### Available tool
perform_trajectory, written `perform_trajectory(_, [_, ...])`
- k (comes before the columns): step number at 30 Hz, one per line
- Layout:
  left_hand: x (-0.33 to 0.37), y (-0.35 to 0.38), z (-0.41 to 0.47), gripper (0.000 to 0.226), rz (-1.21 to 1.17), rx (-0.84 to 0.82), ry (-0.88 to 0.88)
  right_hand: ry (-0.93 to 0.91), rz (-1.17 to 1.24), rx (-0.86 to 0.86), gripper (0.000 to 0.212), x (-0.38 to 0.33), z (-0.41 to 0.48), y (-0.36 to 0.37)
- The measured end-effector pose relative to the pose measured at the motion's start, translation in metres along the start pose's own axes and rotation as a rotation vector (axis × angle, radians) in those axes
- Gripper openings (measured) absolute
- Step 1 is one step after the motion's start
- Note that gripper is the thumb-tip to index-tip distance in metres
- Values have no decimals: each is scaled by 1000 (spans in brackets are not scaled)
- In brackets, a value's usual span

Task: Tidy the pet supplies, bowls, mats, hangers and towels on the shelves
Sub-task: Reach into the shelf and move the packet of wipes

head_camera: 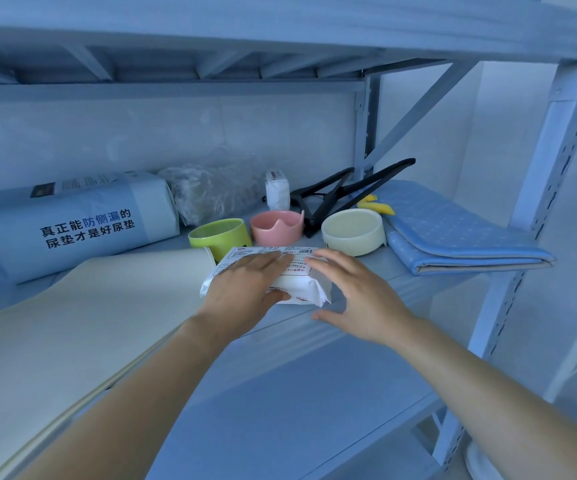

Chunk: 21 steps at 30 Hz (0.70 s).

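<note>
A white wipes pack [302, 287] with a barcode label lies near the front of the shelf [366, 271]. My left hand [242, 289] lies flat on top of it, thumb at its near edge. My right hand [356, 296] hovers open just right of the pack, its fingertips at the far right corner. Behind the pack stand a green bowl [219, 235], a pink bowl [276, 226] and a cream bowl [353, 230]. Black hangers [349, 190] lie behind the bowls. A folded blue mat [453, 230] lies at the right.
A large blue pad pack [72, 223] lies at the back left, a clear plastic bag [211, 192] and a second small white pack [277, 190] behind the bowls. A cream board [72, 323] leans at the left. A yellow item [377, 205] rests on the mat. Shelf upright [529, 216] at right.
</note>
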<state>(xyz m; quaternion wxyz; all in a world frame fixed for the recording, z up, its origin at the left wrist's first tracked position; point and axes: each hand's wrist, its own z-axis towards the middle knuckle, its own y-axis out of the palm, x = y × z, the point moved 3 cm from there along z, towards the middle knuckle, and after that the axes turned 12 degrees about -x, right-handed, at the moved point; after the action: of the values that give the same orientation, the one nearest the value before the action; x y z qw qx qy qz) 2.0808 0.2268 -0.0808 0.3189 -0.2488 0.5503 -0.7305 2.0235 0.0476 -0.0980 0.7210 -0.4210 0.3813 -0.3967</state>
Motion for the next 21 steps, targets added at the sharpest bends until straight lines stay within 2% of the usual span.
perform_trajectory(5, [4, -9, -6, 55, -3, -13, 22, -15, -21, 79, 69, -7, -5, -6])
perform_trajectory(11, [2, -17, -16, 58, -108, 8, 11, -53, -63, 83, 56, -19, -4, -16])
perform_trajectory(17, [-2, -20, -32, 82, -81, 52, 12, -53, -122, 76, 55, -39, 2, -23])
perform_trajectory(21, [-6, -23, -31, 79, -91, 90, 3, -54, -154, 74, 55, -52, 7, -29])
